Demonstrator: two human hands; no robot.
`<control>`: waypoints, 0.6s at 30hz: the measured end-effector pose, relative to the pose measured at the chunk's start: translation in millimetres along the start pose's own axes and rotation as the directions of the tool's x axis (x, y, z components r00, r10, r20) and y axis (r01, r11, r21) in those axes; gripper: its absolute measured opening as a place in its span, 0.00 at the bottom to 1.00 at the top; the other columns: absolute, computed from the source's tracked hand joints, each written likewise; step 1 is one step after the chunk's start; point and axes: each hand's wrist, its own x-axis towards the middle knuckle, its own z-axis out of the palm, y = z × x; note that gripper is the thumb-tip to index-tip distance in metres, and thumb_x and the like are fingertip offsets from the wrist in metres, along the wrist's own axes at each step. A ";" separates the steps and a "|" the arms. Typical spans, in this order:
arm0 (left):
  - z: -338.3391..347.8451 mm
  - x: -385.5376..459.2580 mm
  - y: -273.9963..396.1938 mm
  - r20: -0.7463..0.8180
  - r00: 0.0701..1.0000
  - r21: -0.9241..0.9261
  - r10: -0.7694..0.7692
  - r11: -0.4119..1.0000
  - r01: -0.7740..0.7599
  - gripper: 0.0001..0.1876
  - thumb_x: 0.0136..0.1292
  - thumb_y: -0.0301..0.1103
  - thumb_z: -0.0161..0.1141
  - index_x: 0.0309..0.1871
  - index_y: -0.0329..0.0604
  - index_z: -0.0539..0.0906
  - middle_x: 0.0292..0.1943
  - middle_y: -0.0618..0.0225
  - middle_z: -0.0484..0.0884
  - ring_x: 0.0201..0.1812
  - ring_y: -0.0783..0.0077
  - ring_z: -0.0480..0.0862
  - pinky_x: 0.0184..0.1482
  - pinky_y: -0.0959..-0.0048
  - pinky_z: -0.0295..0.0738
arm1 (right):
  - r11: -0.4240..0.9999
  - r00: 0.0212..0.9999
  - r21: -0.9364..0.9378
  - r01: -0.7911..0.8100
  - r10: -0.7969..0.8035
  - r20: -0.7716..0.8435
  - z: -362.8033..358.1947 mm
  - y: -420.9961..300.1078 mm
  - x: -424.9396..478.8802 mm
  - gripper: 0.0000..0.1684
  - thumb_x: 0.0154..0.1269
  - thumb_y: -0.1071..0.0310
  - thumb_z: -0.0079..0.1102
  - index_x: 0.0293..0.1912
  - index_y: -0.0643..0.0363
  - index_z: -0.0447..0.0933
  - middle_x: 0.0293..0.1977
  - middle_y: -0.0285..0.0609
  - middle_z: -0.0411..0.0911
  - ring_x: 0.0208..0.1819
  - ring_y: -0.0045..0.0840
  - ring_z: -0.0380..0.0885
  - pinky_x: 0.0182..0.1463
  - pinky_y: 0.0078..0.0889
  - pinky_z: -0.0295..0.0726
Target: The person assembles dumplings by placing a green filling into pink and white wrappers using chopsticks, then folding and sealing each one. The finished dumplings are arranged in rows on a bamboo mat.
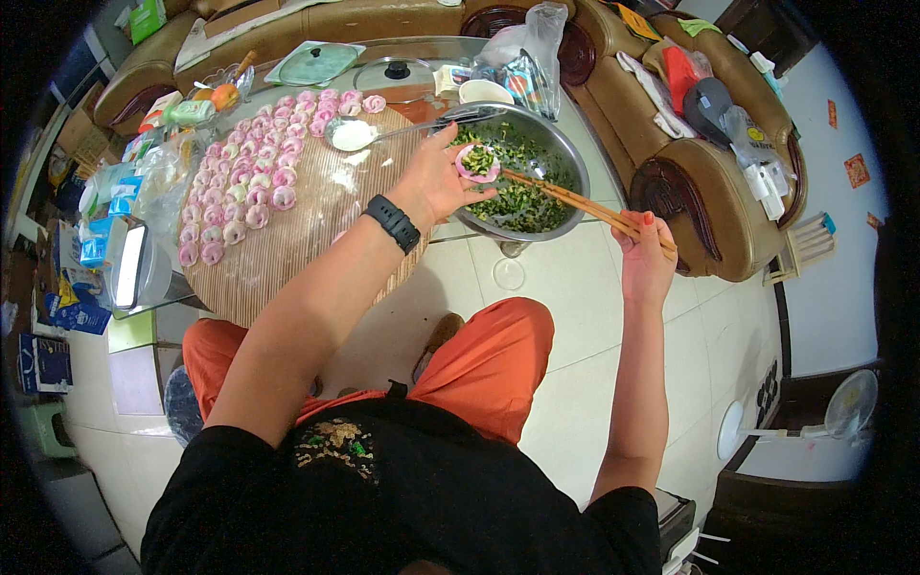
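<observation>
My left hand [431, 176] is held palm up at the near left rim of a steel bowl [581, 172] of chopped green filling [528, 205]. On its fingers lies a pink dough wrapper [479, 164] with green filling in the middle. Wooden chopsticks [586, 205] are gripped in my right hand [647, 251], their tips at the wrapper's right edge. Left of the bowl, a round slatted mat [309, 244] bears rows of pink and white dumplings [248, 169]. A metal ladle [352, 134] with white flour in it rests at the mat's far side, its handle reaching towards the bowl.
Behind the bowl stand a white tub [486, 91], a plastic bag [546, 43] and a glass lid [392, 75]. A phone [131, 266], plastic bags and packets crowd the table's left end. Brown leather sofas [611, 86] line the far and right sides.
</observation>
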 end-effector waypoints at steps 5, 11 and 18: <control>-4.1 -5.1 -2.6 0.038 0.999 0.010 -0.005 1.000 0.005 0.27 0.71 0.54 0.40 0.57 0.38 0.72 0.53 0.58 0.77 0.52 0.55 0.77 0.63 0.44 0.59 | 0.963 0.985 0.208 -0.174 0.169 0.038 -9.9 15.0 5.2 0.11 0.69 0.65 0.55 0.37 0.64 0.75 0.37 0.46 0.79 0.40 0.27 0.80 0.41 0.28 0.84; -6.3 -4.9 -0.1 0.097 0.995 -0.008 0.017 1.000 -0.016 0.30 0.71 0.55 0.41 0.62 0.37 0.69 0.60 0.56 0.73 0.61 0.55 0.73 0.67 0.46 0.55 | 0.978 0.974 0.100 -0.183 0.166 0.153 -3.4 12.9 4.9 0.11 0.69 0.64 0.56 0.37 0.64 0.75 0.38 0.47 0.79 0.39 0.28 0.80 0.40 0.27 0.83; 2.1 -9.6 0.6 0.021 1.000 0.032 0.023 0.999 -0.024 0.30 0.71 0.55 0.40 0.62 0.37 0.68 0.61 0.57 0.73 0.61 0.55 0.72 0.67 0.43 0.54 | 0.998 0.999 -0.049 -0.031 0.033 0.028 3.9 0.1 2.9 0.11 0.67 0.65 0.58 0.37 0.65 0.74 0.37 0.49 0.80 0.37 0.30 0.80 0.40 0.30 0.83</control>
